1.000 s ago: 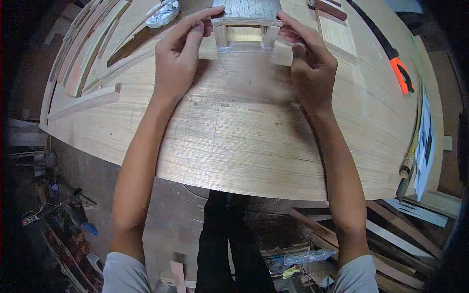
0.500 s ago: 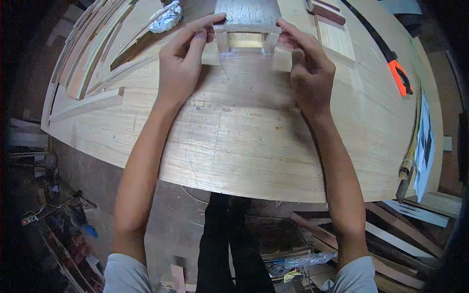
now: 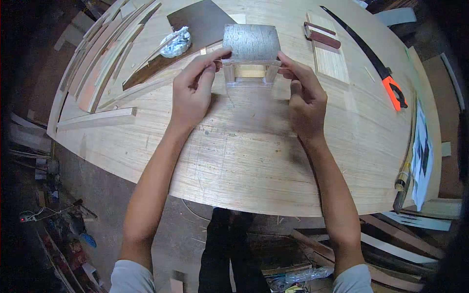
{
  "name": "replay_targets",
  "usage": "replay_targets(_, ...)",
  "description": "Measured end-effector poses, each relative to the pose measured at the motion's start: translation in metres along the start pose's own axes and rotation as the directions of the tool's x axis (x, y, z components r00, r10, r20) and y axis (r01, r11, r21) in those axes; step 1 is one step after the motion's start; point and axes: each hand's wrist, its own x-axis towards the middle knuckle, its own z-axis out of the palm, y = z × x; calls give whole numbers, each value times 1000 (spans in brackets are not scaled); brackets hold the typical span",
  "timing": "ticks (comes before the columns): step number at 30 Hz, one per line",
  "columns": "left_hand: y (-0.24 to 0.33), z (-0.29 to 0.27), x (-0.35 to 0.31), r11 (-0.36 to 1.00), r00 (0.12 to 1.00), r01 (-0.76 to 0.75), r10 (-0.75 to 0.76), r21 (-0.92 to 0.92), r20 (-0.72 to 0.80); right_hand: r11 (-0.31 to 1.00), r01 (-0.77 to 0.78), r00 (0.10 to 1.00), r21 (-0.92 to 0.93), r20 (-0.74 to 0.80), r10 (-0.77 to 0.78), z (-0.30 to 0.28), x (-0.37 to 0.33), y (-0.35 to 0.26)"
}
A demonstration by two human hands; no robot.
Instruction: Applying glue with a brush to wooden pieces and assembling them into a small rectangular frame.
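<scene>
Pinching a small wooden frame [image 3: 251,57] from both sides, well beyond the wrists, over the middle of the pale worktop [image 3: 264,171]. Closing on the near left corner with the left hand [image 3: 193,93], index finger against the edge of the dark, grainy top panel [image 3: 250,40], thumb bent just below, hardly any gap in that grip. Matching it on the opposite flank with the right hand [image 3: 308,97], index finger at the near right corner, other fingers curled in, almost fully closed on the frame too. Hard to tell how firmly pressed, or whether lifted clear or resting on the worktop. Showing an open front between short pale uprights, facing the wearer.

Over to the left, spotting a crumpled shiny wad [image 3: 177,43] near a dark flat sheet [image 3: 200,19], then long thin strips [image 3: 110,53] fanned toward the edge, and a stubby pale bar [image 3: 97,118] nearer. Across to the right, catching a reddish-brown block [image 3: 325,40] on a pale board [image 3: 330,63], an orange-handled saw [image 3: 386,72] lying aslant beyond, and a black-and-white paper [image 3: 421,151] by the rim.
</scene>
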Motion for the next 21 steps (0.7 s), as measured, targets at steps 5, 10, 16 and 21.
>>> replay_targets(5, 0, -2, 1, 993, 995, -14, 2, -116, -104, 985, -50, 984, 164, -161, 77, 4, 5, -5)
replay_targets(10, -12, 1, 4, 987, 976, 126, -142, -101, -165, 940, -321, 918, 115, -205, 339, -2, 5, 6)
replay_targets(16, -12, 2, 9, 961, 946, 275, -274, -18, -174, 848, -492, 820, 197, -224, 527, -1, 6, 12)
replay_targets(21, -15, 2, -1, 893, 869, 440, -450, -93, -206, 763, -625, 724, 164, -244, 646, 10, 0, 12)
